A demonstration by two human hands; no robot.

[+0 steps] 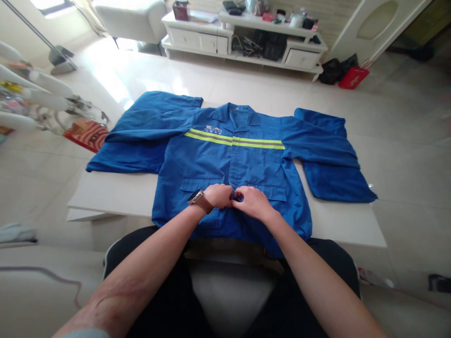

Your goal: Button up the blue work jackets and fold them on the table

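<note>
A blue work jacket [204, 159] with a yellow-green reflective stripe across the chest lies front side up, its collar pointing away from me. Both sleeves spread out to the sides and hang over the far edge or ends of the table. My left hand [218, 195], with a watch on the wrist, pinches the jacket's front placket near the lower pockets. Right beside it, almost touching, my right hand [252, 202] has its thumb and fingers closed on the same front edge. Whatever small fastening sits between the fingertips is hidden.
The white table [112, 192] shows on both sides of the jacket. A white TV cabinet [197, 40] with assorted items stands at the back, with a red bag [354, 76] by its right end. A rack with a red-striped bag [86, 134] is on the left.
</note>
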